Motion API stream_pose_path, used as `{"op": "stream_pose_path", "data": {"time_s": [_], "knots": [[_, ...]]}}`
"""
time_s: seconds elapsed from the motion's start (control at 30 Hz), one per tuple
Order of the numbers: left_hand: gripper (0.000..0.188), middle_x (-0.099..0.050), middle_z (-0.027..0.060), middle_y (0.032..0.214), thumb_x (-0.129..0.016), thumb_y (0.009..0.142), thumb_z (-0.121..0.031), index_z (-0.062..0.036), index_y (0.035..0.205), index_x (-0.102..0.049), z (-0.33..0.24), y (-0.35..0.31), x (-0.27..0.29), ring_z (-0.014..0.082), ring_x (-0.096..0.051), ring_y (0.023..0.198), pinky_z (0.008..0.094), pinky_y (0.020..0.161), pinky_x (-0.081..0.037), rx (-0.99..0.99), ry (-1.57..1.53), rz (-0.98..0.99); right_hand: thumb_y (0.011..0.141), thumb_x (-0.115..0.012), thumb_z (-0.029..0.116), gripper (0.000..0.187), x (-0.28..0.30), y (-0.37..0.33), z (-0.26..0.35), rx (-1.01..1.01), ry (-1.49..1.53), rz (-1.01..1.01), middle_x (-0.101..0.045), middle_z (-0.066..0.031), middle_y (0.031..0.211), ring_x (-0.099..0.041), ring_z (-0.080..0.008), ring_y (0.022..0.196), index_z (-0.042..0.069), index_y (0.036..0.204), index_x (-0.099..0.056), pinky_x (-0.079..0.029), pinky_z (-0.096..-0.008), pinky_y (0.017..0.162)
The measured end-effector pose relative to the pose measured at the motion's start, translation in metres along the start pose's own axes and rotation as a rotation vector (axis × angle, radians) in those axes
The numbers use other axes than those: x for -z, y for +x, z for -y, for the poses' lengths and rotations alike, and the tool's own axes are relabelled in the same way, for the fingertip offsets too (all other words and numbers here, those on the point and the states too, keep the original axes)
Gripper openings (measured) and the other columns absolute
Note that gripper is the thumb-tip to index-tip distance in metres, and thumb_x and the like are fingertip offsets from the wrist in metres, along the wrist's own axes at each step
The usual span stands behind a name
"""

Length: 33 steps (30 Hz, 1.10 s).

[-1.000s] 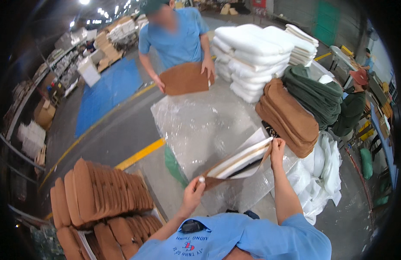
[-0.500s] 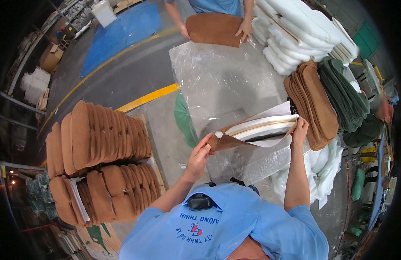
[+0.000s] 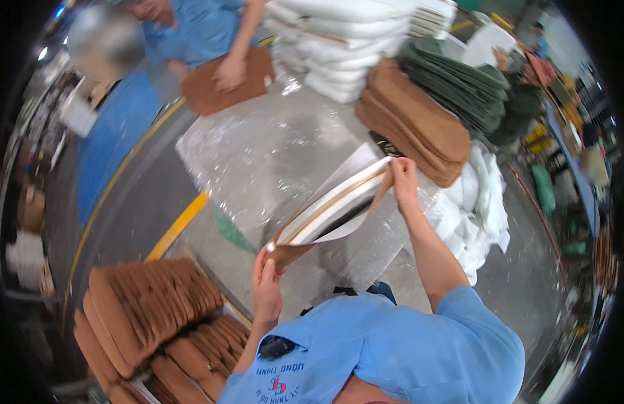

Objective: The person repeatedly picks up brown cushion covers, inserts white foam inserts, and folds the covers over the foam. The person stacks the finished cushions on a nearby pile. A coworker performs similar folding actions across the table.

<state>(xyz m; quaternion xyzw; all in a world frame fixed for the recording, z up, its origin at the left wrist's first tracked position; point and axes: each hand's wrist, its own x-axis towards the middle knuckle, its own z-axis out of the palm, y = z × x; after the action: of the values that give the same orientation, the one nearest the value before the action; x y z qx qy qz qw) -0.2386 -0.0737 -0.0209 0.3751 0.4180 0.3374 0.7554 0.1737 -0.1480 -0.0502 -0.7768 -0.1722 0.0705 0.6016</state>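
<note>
Between my hands is a brown fabric cushion cover (image 3: 290,254), held with its long opening facing up. Inside it a layered white pad (image 3: 325,203) with a tan strip along it shows, beside a dark gap and a pale lining. My left hand (image 3: 267,286) grips the near-left corner, thumb on the fabric. The far-right corner is pinched in my right hand (image 3: 405,182). The cover slants up from left to right, above a table covered with clear plastic sheeting (image 3: 258,151).
Across the table a co-worker presses a hand on a brown cushion (image 3: 231,77). Stacks of brown covers (image 3: 419,121), dark green covers (image 3: 453,81) and white pads (image 3: 355,40) stand at the far right. Brown cushions (image 3: 150,303) are piled at left; white wadding (image 3: 470,209) lies at right.
My view has turned, so the surroundings appear shifted left and tilted. The cover slants more steeply, still gripped at both ends. The co-worker's hand has moved onto the top of the brown cushion.
</note>
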Motion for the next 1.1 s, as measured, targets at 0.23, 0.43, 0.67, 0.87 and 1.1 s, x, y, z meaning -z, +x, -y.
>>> {"op": "stream_pose_path", "data": {"time_s": [0.23, 0.43, 0.67, 0.87, 1.1], "knots": [[0.051, -0.06, 0.0071, 0.133, -0.05, 0.11, -0.03, -0.0077, 0.155, -0.04, -0.005, 0.012, 0.007, 0.0144, -0.058, 0.107, 0.034, 0.095, -0.046, 0.012, -0.009, 0.028, 0.113, -0.029, 0.053, 0.057, 0.043, -0.033, 0.026, -0.326, 0.307, 0.126, -0.068, -0.0017, 0.127, -0.055, -0.0185, 0.116, 0.016, 0.132, -0.067, -0.048, -0.0394, 0.093], [0.054, -0.056, 0.0068, 0.137, -0.05, 0.108, -0.038, -0.0108, 0.155, -0.041, -0.009, 0.024, 0.008, 0.0176, -0.056, 0.112, 0.0358, 0.096, -0.044, -0.011, 0.059, 0.092, 0.111, -0.042, 0.047, 0.045, 0.066, -0.052, 0.019, -0.303, 0.29, 0.11, -0.068, -0.0005, 0.12, -0.055, -0.0153, 0.109, 0.015, 0.129, -0.068, -0.048, -0.0382, 0.092], [0.055, -0.054, 0.0061, 0.142, -0.049, 0.108, -0.038, -0.0138, 0.156, -0.041, -0.009, 0.024, 0.01, 0.0191, -0.054, 0.117, 0.0358, 0.099, -0.042, 0.003, 0.097, 0.048, 0.1, -0.07, 0.028, 0.029, 0.076, -0.066, 0.009, -0.214, 0.281, 0.068, -0.07, -0.0029, 0.103, -0.061, -0.0134, 0.091, 0.007, 0.12, -0.067, -0.051, -0.0292, 0.08], [0.053, -0.054, 0.0073, 0.144, -0.046, 0.111, -0.038, -0.0132, 0.157, -0.039, 0.0, 0.019, 0.02, 0.0203, -0.058, 0.12, 0.0395, 0.101, -0.046, -0.031, 0.141, 0.199, 0.099, -0.071, 0.031, 0.03, 0.09, -0.082, -0.005, -0.149, 0.177, 0.057, -0.07, -0.003, 0.1, -0.062, -0.0124, 0.093, 0.007, 0.116, -0.064, -0.051, -0.0289, 0.079], [0.058, -0.051, 0.0133, 0.156, -0.039, 0.113, -0.047, -0.0034, 0.151, -0.046, 0.026, 0.034, 0.049, 0.0287, -0.05, 0.142, 0.0457, 0.117, -0.041, 0.553, 0.037, 0.129, 0.106, -0.055, 0.054, 0.053, 0.134, -0.099, -0.04, -0.867, 0.435, 0.29, -0.066, -0.0064, 0.126, -0.061, -0.0161, 0.115, 0.009, 0.132, -0.06, -0.049, -0.0333, 0.099]]}}
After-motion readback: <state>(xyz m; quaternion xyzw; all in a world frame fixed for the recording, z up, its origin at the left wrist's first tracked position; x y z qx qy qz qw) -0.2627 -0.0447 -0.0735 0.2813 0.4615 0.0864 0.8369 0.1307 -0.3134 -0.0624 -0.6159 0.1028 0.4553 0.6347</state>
